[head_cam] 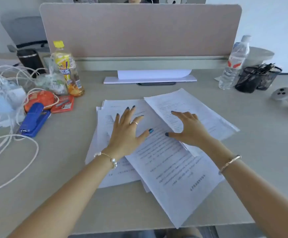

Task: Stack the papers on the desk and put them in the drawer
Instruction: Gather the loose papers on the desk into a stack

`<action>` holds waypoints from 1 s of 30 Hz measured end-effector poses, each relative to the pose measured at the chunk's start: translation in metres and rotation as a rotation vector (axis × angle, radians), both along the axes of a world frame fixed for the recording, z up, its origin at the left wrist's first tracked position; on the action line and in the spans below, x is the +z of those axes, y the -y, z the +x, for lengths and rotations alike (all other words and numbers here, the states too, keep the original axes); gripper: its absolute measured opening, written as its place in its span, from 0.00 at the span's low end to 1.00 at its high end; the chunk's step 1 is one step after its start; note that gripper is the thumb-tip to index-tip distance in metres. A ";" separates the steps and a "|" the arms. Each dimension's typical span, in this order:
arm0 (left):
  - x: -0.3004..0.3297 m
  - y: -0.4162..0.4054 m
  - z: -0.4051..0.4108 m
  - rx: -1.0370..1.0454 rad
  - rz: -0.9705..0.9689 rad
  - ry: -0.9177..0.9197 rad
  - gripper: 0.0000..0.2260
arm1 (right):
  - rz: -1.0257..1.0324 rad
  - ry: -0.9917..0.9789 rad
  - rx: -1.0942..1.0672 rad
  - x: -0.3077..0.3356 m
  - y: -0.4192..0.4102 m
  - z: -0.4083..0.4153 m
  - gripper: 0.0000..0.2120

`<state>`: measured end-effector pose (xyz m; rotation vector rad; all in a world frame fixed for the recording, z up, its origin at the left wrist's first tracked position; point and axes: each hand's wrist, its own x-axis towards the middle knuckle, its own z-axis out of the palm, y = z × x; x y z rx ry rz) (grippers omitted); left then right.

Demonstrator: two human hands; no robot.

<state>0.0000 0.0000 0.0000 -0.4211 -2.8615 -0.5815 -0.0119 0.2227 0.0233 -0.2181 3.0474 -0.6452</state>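
Several printed white papers (170,165) lie spread and overlapping in the middle of the desk (67,169), some turned at angles. My left hand (127,129) rests flat on the left sheets with its fingers spread. My right hand (189,129) lies on the right sheets (208,115), fingers apart and slightly curled, thumb pointing left. Neither hand holds a sheet. No drawer is in view.
A blue stapler (34,120), a red box (63,104), an orange pack (40,99), a tea bottle (69,71) and white cables (10,152) crowd the left. A water bottle (234,64), mesh pen holder (258,78) and white controller (287,97) stand at the right. A partition (139,31) closes the back.
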 end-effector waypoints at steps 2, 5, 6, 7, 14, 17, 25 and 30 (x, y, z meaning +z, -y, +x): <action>-0.004 0.005 0.008 0.096 0.007 -0.008 0.27 | 0.105 0.017 -0.044 -0.003 0.005 -0.001 0.37; -0.006 0.017 0.019 0.226 0.119 -0.025 0.22 | 0.255 0.016 -0.083 -0.005 0.015 -0.003 0.29; -0.006 0.020 0.021 0.257 0.117 -0.059 0.21 | 0.299 0.001 -0.084 -0.006 0.020 -0.002 0.25; -0.004 0.024 0.022 0.286 0.091 -0.094 0.20 | 0.345 -0.017 -0.080 -0.006 0.025 -0.003 0.21; 0.013 0.026 0.043 0.370 0.068 0.068 0.19 | 0.473 -0.098 -0.063 -0.011 0.035 -0.003 0.15; 0.018 0.019 0.048 0.332 0.282 0.176 0.21 | 0.404 -0.104 -0.044 -0.004 0.036 0.009 0.13; 0.016 0.010 0.042 0.366 1.000 0.407 0.23 | 0.149 0.005 0.158 0.020 0.074 0.086 0.26; 0.017 0.011 0.042 0.357 1.199 0.479 0.29 | 0.005 0.023 0.292 0.016 0.099 0.116 0.32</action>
